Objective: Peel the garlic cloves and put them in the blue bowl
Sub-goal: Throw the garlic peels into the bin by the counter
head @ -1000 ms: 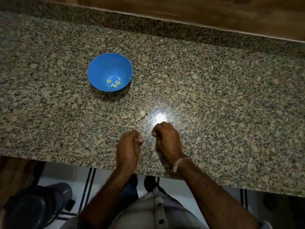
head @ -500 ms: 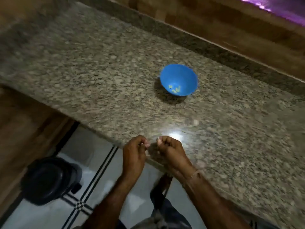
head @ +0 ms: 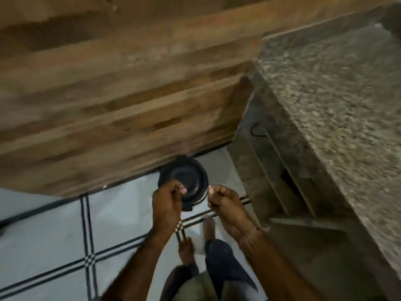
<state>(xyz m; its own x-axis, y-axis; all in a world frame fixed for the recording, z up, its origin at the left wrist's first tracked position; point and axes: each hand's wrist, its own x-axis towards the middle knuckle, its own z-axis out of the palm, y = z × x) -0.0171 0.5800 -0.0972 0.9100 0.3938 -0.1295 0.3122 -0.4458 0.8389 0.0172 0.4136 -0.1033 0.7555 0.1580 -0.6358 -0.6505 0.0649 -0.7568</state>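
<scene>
Both of my hands hang over the floor, away from the counter, fingers curled. My left hand [head: 167, 205] pinches a small pale piece [head: 183, 189] at its fingertips; it looks like a garlic clove, but blur hides the detail. My right hand [head: 225, 203] is closed like a fist with a tiny whitish scrap [head: 209, 187], seemingly garlic skin, at the thumb tip. The two hands are a short gap apart, right above a black round bin [head: 191, 177]. The blue bowl and the loose garlic are out of view.
The granite counter [head: 336, 105] runs along the right, with its stone front and shelf below. A wooden panel wall [head: 108, 94] fills the upper left. The bin stands on white tiles with black lines [head: 65, 235]. My bare feet [head: 186, 248] are below the hands.
The view has swung left and down, off the counter. Both hands have left the counter edge and now hang over the black bin. The blue bowl has dropped out of view.
</scene>
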